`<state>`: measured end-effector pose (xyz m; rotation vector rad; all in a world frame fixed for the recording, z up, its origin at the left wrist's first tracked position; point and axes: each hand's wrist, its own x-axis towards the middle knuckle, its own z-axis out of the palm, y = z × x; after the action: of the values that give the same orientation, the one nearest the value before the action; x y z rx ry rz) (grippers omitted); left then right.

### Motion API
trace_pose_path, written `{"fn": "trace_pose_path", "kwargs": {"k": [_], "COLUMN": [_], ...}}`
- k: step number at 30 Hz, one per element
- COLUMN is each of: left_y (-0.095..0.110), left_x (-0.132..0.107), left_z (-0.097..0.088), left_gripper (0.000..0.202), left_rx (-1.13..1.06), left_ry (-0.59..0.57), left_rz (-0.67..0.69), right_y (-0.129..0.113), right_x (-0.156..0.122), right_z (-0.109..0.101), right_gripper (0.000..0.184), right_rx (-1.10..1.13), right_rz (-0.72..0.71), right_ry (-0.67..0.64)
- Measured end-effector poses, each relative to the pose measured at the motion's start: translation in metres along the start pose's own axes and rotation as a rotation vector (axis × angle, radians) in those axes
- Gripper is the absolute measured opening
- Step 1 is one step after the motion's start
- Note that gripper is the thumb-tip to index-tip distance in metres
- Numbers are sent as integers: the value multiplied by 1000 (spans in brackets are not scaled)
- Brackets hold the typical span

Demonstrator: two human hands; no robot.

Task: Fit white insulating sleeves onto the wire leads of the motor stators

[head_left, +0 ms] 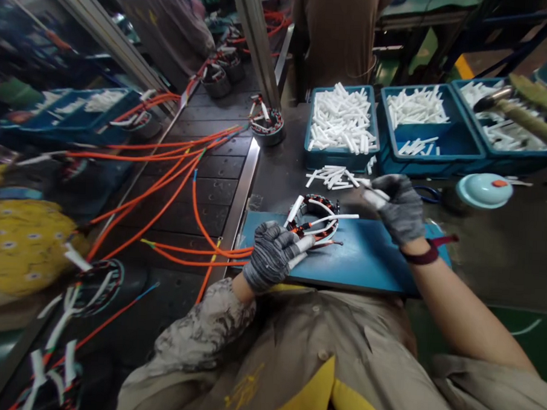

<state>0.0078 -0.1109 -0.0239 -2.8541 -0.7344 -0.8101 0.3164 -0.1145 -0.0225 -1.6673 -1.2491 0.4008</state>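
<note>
A ring-shaped motor stator (324, 212) with orange-and-black windings and white-sleeved leads lies on a blue board (366, 251). My left hand (273, 256), in a grey striped glove, is closed around leads at its near left side; white covers show at the fingertips. Orange wires (199, 253) run leftward from beneath that hand. My right hand (398, 207), gloved likewise, hovers over the board's far right part with its fingers pinched together. Motion blurs its whitish fingertips, so what they hold is unclear. Just left of them lies a small pile of white tubes (333, 177).
Blue bins (341, 152) of white tubes line the back. A light-blue lidded container (484, 191) stands at right. Left is a dark slatted conveyor (206, 190) with another stator (266, 127) at its edge. Co-workers are across and at left, one in a yellow sleeve (31, 243).
</note>
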Motion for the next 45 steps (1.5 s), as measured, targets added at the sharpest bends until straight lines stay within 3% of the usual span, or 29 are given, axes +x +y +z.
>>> {"fn": "trace_pose_path", "kwargs": {"k": [2, 4, 8, 12, 22, 30, 35, 41, 45], "left_y": [-1, -1, 1, 2, -3, -2, -2, -3, -2], "left_x": [-2, -3, 0, 3, -1, -1, -2, -3, -1], "left_z": [2, 3, 3, 1, 2, 3, 4, 5, 4], "left_gripper": [34, 35, 27, 24, 29, 28, 28, 26, 28], "left_rx": [-21, -37, -16, -12, -58, -51, -68, -71, -73], "left_ry": [-24, -28, 30, 65, 13, 1, -86, -46, -8], "left_rz": [-18, -32, -7, 15, 43, 33, -24, -5, 22], "right_y": [-17, -32, -41, -36, -30, -30, -30, -38, -40], "right_x": [-34, -64, -91, -93, -91, -90, -98, -96, -95], "right_z": [-12, -21, -19, -12, -14, -18, -14, -3, -2], "right_gripper": [36, 25, 21, 23, 16, 21, 19, 20, 21], "right_rx": [244, 262, 297, 341, 295, 253, 266, 316, 316], "right_rz": [40, 107, 229, 262, 85, 160, 175, 161, 161], "right_ry": [-110, -246, -309, -325, -304, -316, -293, -299, -208]}}
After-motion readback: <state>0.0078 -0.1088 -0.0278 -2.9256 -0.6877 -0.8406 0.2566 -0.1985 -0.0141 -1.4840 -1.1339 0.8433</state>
